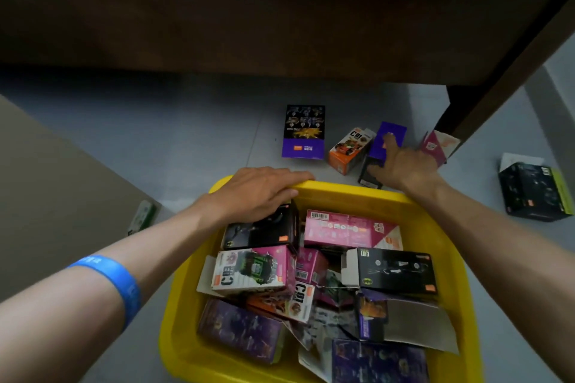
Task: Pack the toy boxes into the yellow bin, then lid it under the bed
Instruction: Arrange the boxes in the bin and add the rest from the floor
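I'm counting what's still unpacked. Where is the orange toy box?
In the head view, the orange cardboard toy box lies on the grey floor beyond the yellow plastic bin, between a flat purple-and-black box and the purple box under the right hand.

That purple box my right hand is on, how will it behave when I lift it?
The purple box looks like thin printed card, so probably light and easily crushed. It lies flat on the floor, so it is unlikely to roll. The right hand spans its width, so one hand should do.

yellow bin (342,190): near edge cut off by the bottom border | right hand (401,165): fingertips hidden over purple box (390,134), grip unclear | small print on boxes: blurred | green-white object (143,216): half hidden by cardboard (46,196)
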